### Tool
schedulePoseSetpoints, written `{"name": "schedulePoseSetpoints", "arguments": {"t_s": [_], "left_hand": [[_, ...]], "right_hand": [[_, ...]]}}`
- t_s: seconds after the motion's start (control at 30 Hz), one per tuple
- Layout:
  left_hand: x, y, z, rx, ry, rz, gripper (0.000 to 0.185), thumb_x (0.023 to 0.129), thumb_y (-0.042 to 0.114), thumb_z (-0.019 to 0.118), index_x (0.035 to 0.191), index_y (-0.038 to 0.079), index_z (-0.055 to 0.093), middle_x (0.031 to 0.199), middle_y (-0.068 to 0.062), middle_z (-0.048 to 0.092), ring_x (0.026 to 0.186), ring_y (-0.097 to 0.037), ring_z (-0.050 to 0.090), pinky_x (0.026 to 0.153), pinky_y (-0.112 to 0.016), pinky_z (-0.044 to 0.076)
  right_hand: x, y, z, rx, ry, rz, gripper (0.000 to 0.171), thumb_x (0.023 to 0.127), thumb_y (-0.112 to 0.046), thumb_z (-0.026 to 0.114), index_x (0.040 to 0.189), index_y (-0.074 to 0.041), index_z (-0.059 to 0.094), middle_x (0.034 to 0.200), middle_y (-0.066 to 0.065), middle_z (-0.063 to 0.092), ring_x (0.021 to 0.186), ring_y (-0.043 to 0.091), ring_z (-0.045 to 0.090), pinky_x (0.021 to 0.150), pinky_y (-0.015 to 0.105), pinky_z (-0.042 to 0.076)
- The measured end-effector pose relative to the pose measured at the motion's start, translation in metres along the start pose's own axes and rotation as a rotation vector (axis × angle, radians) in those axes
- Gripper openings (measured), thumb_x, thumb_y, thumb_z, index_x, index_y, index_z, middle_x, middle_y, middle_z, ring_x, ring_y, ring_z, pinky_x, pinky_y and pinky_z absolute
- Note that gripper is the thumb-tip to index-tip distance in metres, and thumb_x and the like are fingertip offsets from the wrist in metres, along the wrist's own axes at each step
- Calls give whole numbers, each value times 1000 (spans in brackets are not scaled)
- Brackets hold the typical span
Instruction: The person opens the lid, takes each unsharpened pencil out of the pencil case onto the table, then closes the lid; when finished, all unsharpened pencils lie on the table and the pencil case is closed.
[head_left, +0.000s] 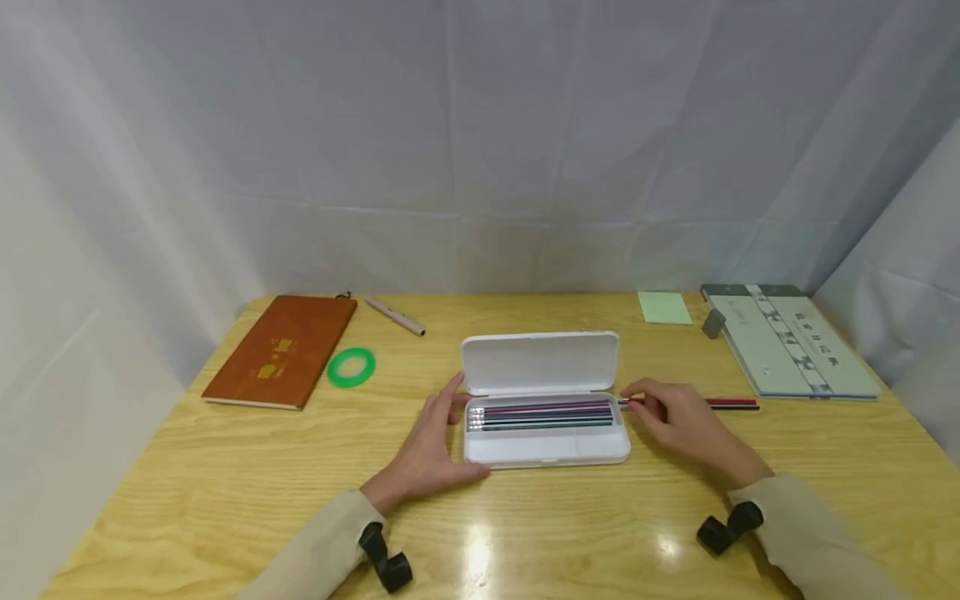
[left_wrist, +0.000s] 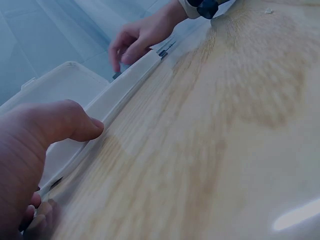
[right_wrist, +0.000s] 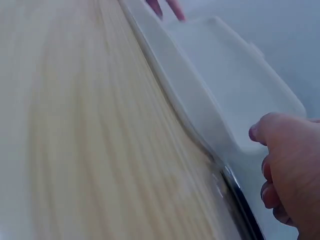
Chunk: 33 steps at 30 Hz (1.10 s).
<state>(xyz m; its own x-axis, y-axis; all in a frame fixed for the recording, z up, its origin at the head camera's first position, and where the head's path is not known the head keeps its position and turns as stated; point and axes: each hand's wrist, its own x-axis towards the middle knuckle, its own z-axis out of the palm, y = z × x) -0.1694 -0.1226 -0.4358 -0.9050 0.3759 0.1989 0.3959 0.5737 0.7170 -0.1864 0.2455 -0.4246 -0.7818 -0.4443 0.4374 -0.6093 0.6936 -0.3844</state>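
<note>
White case [head_left: 517,448] is set at 12 o'clock, lid [head_left: 540,364] raised, likely for access; its 9 o'clock end is gripped by left hand [head_left: 427,450], presumably for steadying. Right hand [head_left: 682,421] is curled at 3 o'clock over loose pencils [head_left: 735,405]; pinch can't be confirmed.

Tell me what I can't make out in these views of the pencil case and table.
Head: middle of the loose pencils, covered by the right hand.
Head: small print on the pale notebook, too small.
Left wrist: pencils inside the pencil case, behind its wall.
Right wrist: most of the left hand, cut off by the top edge.
</note>
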Motion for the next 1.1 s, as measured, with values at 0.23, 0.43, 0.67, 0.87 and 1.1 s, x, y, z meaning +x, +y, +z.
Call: {"name": "schedulePoseSetpoints", "arguments": {"t_s": [0.23, 0.43, 0.67, 0.87, 1.1], "left_hand": [[2, -1, -1, -4, -4, 0, 123, 57, 26, 89, 155, 19, 14, 134, 1, 49, 104, -16, 43, 90, -37, 40], [3, -1, -1, -5, -18, -16, 124, 57, 28, 89, 155, 19, 13, 134, 1, 48, 104, -15, 43, 91, -36, 41], [3, -2, -3, -14, -8, -13, 124, 57, 26, 89, 155, 20, 13, 135, 1, 48, 104, -15, 42, 90, -36, 41], [2, -1, -2, -39, -9, -10, 123, 56, 25, 89, 154, 21, 15, 134, 0, 49, 104, -16, 43, 90, -37, 41], [-1, -1, 0, -60, -3, -16, 124, 55, 24, 90, 154, 21, 16, 134, 0, 49, 104, -16, 44, 90, -37, 41]], "right_hand": [[31, -22, 28, -41, -38, -165, 15, 83, -10, 71, 98, -14, 73, 59, -14, 48, 52, -4, 34, 50, 17, 31], [48, -41, 36, -212, -159, -92, 15, 86, -26, 70, 98, -18, 74, 81, -3, 73, 60, 8, 59, 54, 25, 44], [61, -57, 37, -203, -272, 22, 15, 86, -28, 70, 91, -14, 72, 68, -6, 64, 58, 6, 50, 55, 25, 40], [57, -61, 41, -342, -184, -129, 6, 85, -20, 72, 86, -14, 73, 77, -3, 72, 67, 12, 66, 61, 29, 52], [40, -51, 29, -296, -51, -98, 7, 83, -15, 74, 88, -12, 70, 77, -2, 70, 62, 8, 61, 57, 27, 49]]}}
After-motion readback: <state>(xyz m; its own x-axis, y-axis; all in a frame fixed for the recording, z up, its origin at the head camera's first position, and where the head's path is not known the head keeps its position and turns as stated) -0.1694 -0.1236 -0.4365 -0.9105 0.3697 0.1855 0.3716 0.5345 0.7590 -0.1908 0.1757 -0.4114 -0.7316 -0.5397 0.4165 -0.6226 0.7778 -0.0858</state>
